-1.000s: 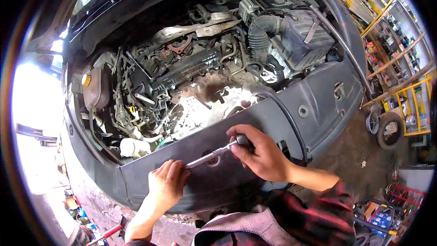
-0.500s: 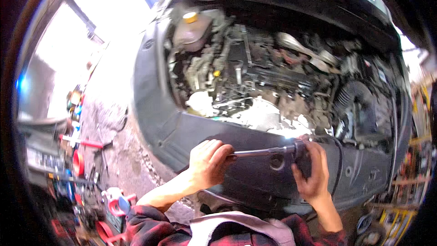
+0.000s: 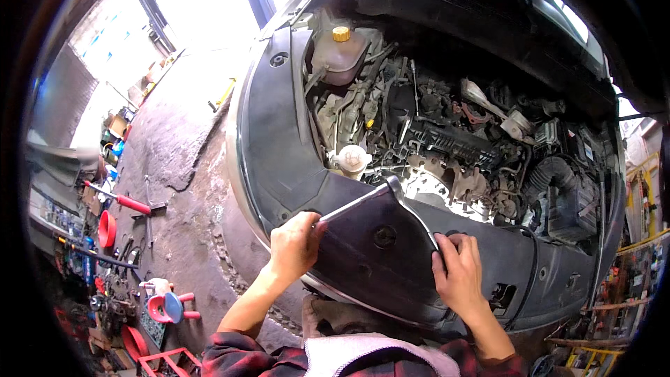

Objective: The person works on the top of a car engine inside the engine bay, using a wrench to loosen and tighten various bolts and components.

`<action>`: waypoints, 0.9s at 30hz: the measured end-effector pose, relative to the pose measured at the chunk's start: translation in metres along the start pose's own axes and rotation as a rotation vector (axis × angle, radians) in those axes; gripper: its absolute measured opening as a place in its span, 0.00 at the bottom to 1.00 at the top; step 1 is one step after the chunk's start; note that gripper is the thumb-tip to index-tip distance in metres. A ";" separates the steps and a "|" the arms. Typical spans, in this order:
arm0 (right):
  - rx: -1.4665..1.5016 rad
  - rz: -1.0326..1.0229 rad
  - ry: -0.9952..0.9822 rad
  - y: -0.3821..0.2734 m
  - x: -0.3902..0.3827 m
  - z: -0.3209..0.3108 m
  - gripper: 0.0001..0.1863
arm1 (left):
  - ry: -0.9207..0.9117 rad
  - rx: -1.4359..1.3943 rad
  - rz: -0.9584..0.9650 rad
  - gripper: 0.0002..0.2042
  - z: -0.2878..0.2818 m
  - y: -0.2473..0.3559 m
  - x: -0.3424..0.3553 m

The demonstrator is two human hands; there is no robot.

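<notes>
Head camera: I look down on an uncovered engine (image 3: 453,141), with a black panel (image 3: 342,258) bordering it on my side.
Left hand (image 3: 293,243): my fingers are curled closed round one end of a metal tool (image 3: 355,203), above the panel's outer edge, toward its left corner.
Right hand (image 3: 460,272): thumb and fingers are drawn together on the tool's other end, over the panel's right half; how much of it lies inside my palm I cannot tell.
Metal tool: two slim arms meet in a bend at a thicker head, pointing away from me by the panel's inner edge; whether the head touches the panel I cannot tell.
Panel's middle: a round hole (image 3: 384,237) shows between the tool's arms.
Panel's inner edge: a white cap (image 3: 353,159) stands just beyond it, left of the tool's head.
Engine's far left corner: a brownish tank (image 3: 340,56) with a yellow lid (image 3: 340,33).
Engine's right edge: a ribbed black hose (image 3: 548,174) curves beside a dark box (image 3: 572,211).
Floor (image 3: 185,213), left of the panel: a red-gripped bar (image 3: 132,203) and a red ring (image 3: 107,229).
</notes>
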State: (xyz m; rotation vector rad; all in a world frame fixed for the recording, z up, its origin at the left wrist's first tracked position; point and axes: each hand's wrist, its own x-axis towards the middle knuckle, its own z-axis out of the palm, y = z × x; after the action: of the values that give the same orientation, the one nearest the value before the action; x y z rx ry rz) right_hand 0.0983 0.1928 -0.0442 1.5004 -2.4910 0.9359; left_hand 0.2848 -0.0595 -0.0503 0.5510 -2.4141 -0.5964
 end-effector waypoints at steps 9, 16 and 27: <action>-0.142 0.020 0.174 -0.007 -0.008 0.018 0.18 | -0.059 0.120 0.036 0.13 -0.005 -0.003 0.002; -0.153 -0.007 0.232 -0.008 -0.010 0.019 0.18 | -0.039 0.061 0.068 0.17 -0.003 -0.008 -0.003; -0.172 -0.084 0.346 0.005 -0.015 0.020 0.17 | -0.126 0.155 -0.010 0.19 -0.001 0.004 0.007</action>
State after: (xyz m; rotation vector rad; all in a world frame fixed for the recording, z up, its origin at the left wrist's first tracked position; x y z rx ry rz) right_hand 0.1062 0.1952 -0.0688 1.2573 -2.1846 0.8586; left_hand 0.2788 -0.0600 -0.0444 0.6065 -2.5933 -0.4623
